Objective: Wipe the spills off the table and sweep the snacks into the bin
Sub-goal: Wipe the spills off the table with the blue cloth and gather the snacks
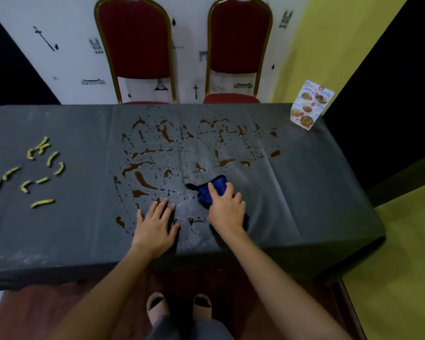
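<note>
1. Head view, grip: presses a bunched blue cloth [212,190] onto the grey tablecloth [304,192] with the right hand [227,209], fingers bent over the fabric and clamped on it. Lays the left hand [155,224] flat just beside it, fingers spread apart, holding nothing.
2. Head view, spills: shows brown sauce streaks [142,181] and water droplets spread well beyond both sets of fingertips, and also to the left of the left fingers. Risks smearing the sauce wider rather than lifting it, judging by how small the cloth is against so much liquid.
3. Head view, left fingertips: puts them at, perhaps touching, a small sauce blot [158,200]. Could carry sauce onto dry fabric wherever that hand presses next.
4. Head view, tablecloth: hangs loose over the near edge below both wrists. Could bunch or slide under a hard stroke if the flat left hand stops pinning it.
5. Head view, snacks: finds the yellow-green snack sticks [42,165] scattered well to the left of the left fingers, apart from the wet patch. Could wet them and make them stick if a stroke runs that way. Shows no bin, so cannot tell where to sweep them.
6. Head view, far corner: stands a menu card [309,105] well beyond the right fingertips. Could topple it with a long stroke.
</note>
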Available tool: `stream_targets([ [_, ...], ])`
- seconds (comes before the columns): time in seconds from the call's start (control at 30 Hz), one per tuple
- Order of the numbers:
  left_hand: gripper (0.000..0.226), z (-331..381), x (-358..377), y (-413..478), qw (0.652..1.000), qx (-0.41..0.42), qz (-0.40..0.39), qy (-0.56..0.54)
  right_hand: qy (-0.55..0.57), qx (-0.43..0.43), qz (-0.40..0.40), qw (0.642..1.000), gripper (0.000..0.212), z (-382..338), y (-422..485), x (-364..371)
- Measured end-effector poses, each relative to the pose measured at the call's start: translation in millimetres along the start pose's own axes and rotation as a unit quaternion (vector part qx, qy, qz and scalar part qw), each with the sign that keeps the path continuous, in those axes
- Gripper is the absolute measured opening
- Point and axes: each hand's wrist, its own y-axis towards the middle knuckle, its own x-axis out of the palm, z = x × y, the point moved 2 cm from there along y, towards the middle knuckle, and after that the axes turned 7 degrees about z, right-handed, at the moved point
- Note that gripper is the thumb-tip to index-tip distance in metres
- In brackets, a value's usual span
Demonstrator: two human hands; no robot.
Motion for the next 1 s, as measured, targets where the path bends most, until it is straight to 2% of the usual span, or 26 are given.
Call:
stream_targets([
  [0.13, 0.071, 6, -4, 2, 1.0, 0.007, 0.006, -0.01, -0.01, 0.077, 0.021, 0.997, 0.065, 70, 7, -10],
  [0.23, 0.071, 11, -8, 6, 1.0, 0.01, 0.003, -0.006, -0.027, 0.172, 0.041, 0.984, 0.063, 113, 17, -17],
  [0.33, 0.068, 9, -5, 4, 1.0, 0.008, -0.003, -0.001, -0.019, 0.259, 0.022, 0.966, 0.063, 111, 27, -15],
  [0.4, 0.063, 5, -3, 2, 1.0, 0.006, -0.003, -0.004, -0.009, 0.28, 0.008, 0.96, 0.065, 89, 29, -13],
  [0.47, 0.061, 2, -2, 2, 1.0, 0.007, 0.0, -0.009, -0.001, 0.257, 0.006, 0.966, 0.069, 59, 28, -11],
  [0.67, 0.066, 0, -1, 4, 1.0, 0.022, 0.006, -0.014, -0.013, 0.097, -0.005, 0.995, 0.07, -31, -1, -1],
  [0.8, 0.073, -16, 4, -7, 0.998, 0.055, 0.017, -0.007, -0.008, 0.001, -0.022, 1.0, 0.066, -34, -23, 3],
  [0.87, 0.072, -26, 1, -9, 0.997, 0.072, 0.025, 0.003, -0.002, 0.006, -0.011, 1.0, 0.065, -12, -24, -1],
  [1.0, 0.073, -56, -13, -7, 0.998, 0.038, 0.05, 0.0, -0.014, 0.124, 0.022, 0.992, 0.063, 43, -18, -9],
])
